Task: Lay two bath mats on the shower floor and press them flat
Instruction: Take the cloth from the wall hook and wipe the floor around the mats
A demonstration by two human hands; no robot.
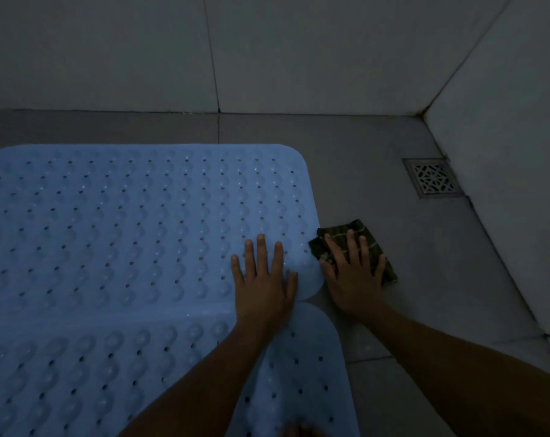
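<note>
Two pale blue rubber bath mats lie on the grey tiled shower floor (377,171), meeting edge to edge along a seam that runs left to right. The far mat (125,222) fills the middle of the view, its long axis apparently running left to right, parallel to the back wall; the near mat (302,373) sits below it, closer to the person and partly hidden by the forearms. The left hand (262,279) lies flat with fingers straight and spread, palm down on the far mat's near right corner, just above the seam, holding nothing. The right hand (352,275) is off the mats altogether, fingers straight, pressing a dark patterned cloth (358,228) against the bare tile just beside that same corner. A square metal floor drain (432,178) sits well apart, toward the right wall. Both mats look laid, so the work left is likely pressing (the far mat stretches away leftward from the left hand, which is the nearer one to it). The right hand would have to leave the cloth and move left to help.
</note>
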